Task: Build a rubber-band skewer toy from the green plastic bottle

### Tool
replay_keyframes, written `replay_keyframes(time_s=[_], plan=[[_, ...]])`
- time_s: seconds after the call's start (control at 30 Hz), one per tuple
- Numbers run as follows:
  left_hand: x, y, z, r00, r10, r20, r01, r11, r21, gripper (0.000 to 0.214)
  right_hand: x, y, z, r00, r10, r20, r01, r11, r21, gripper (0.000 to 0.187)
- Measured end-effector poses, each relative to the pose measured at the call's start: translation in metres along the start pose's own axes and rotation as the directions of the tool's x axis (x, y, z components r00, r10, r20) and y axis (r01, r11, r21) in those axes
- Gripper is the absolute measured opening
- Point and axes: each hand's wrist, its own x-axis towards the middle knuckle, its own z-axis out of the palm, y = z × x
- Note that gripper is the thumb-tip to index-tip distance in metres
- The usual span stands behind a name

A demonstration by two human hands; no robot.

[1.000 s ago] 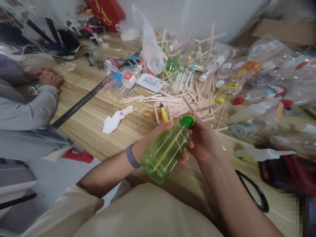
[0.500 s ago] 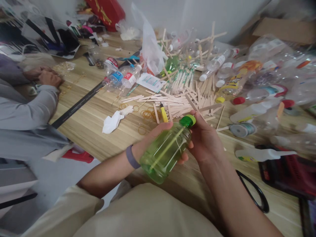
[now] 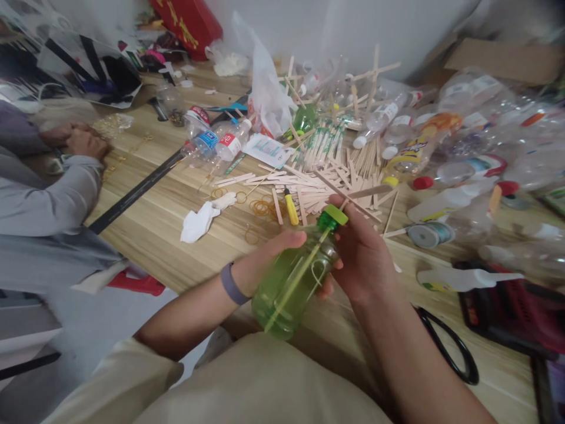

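A clear green plastic bottle with a lighter green cap lies tilted in front of my body, its neck pointing up and right. My left hand is wrapped round the bottle, thumb along its upper side and fingertips showing on the far side. A thin pale stick runs inside the bottle from the base to the neck. My right hand is closed at the neck, fingers against the cap; part of its grip is hidden. Just beyond are a yellow-handled tool and rubber bands.
Wooden craft sticks are heaped behind the bottle. Several empty plastic bottles crowd the right side, with a glue bottle nearer. A crumpled tissue lies left. Another person's hands rest at the table's left.
The bottle's neck end has turned slightly, showing more of the cap's top and neck. The stick inside now reaches closer to the base. Both hands stay on the bottle.
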Motion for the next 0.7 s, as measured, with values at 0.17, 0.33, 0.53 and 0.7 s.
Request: replay_keyframes(time_s=[0.17,0.33,0.53,0.7], plan=[[-0.003,0.005,0.01,0.995,0.094,0.019,-0.095,0.991,0.096,0.052,-0.009,-0.001,0.0,0.989,-0.086,0.119,0.089,0.996,-0.02,0.033],[-0.005,0.004,0.01,0.994,0.078,0.077,-0.088,0.986,0.139,0.058,-0.014,0.0,-0.004,0.959,-0.192,0.211,0.222,0.966,-0.131,0.027],[-0.004,-0.002,0.015,0.994,0.083,0.071,-0.092,0.986,0.141,0.063,-0.019,0.008,-0.011,0.943,-0.255,0.214,0.299,0.931,-0.21,0.035],[-0.005,0.0,0.011,0.994,0.08,0.077,-0.094,0.977,0.192,0.062,-0.019,0.008,-0.012,0.959,-0.192,0.208,0.218,0.97,-0.111,0.029]])
